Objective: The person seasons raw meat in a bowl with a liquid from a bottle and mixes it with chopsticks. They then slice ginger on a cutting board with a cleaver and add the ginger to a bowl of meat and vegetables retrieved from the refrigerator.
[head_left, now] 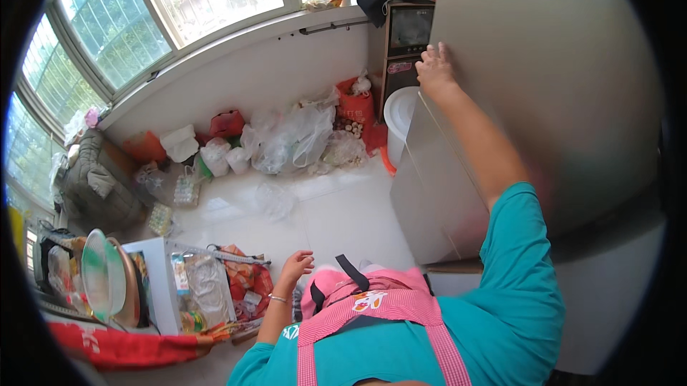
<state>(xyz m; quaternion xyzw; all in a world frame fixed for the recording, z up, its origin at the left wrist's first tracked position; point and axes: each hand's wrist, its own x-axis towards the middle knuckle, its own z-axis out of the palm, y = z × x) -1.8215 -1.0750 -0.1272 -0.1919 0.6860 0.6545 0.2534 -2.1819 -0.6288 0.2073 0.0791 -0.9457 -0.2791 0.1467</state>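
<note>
My right arm reaches up and forward along a tall, smooth grey appliance, perhaps a refrigerator [544, 64]. At its left edge my right hand [436, 71] rests with fingers stretched and a little apart; whether the fingertips hook round the edge cannot be made out. A seam separates the upper panel from a lower grey panel [436, 193]. Low in front of my body, my left hand [296, 267] hangs in the air with loosely bent fingers and nothing in it. A bracelet circles that wrist. Over a teal shirt I wear a pink checked apron [408, 307].
Beyond the appliance stand a white bucket [398, 110] and a dark cabinet [411, 28]. Along the window wall lie plastic bags [286, 135], a red sack [356, 103] and egg trays [187, 189]. At the left are a rack [161, 271] with bagged goods and a green strainer [102, 275].
</note>
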